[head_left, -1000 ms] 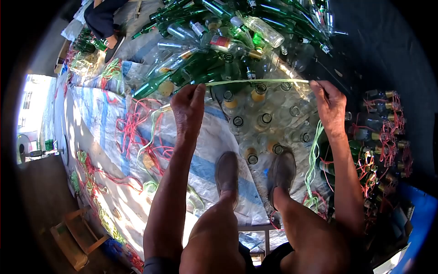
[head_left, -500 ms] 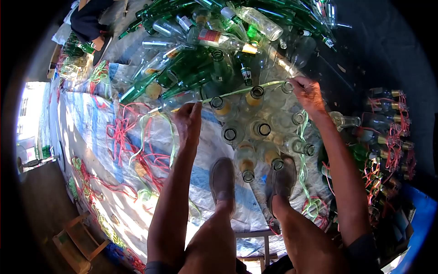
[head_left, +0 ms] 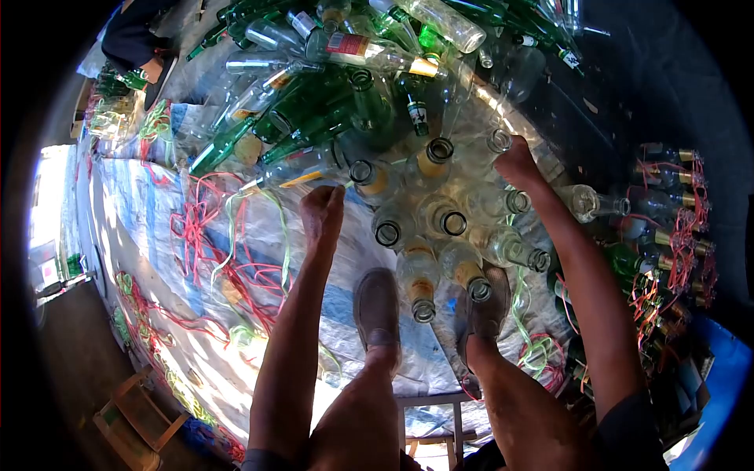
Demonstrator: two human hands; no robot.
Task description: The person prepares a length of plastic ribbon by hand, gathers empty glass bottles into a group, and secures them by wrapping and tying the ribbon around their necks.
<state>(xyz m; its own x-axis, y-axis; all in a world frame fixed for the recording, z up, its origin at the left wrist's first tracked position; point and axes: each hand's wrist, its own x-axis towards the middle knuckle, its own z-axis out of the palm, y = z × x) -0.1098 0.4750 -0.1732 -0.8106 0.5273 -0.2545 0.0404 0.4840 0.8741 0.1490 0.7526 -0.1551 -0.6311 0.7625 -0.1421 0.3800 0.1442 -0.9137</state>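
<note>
Clear glass bottles (head_left: 440,216) stand in a close cluster in front of my shoes, their open necks pointing up and outward. My left hand (head_left: 322,216) is closed in a pinch at the cluster's left side. On the far right side, my right hand (head_left: 517,165) is closed beside a bottle neck. Both hands grip a light green plastic strap (head_left: 284,235), whose loose length hangs left of the bottles. Another green length trails down on the right. The stretch between my hands is hidden among or behind the bottles.
Green and clear bottles (head_left: 314,118) lie heaped beyond the cluster. Pink-tied bottles (head_left: 667,212) are stacked at the right. Tangled pink straps (head_left: 200,224) lie on the blue-and-white sheet (head_left: 314,322). A person's foot (head_left: 157,74) shows at upper left, a wooden stool (head_left: 141,416) at lower left.
The green strap, stretched taut across the far bottle necks before, has dropped out of sight behind them. Both hands have lowered slightly and stay closed. The view has shifted a little.
</note>
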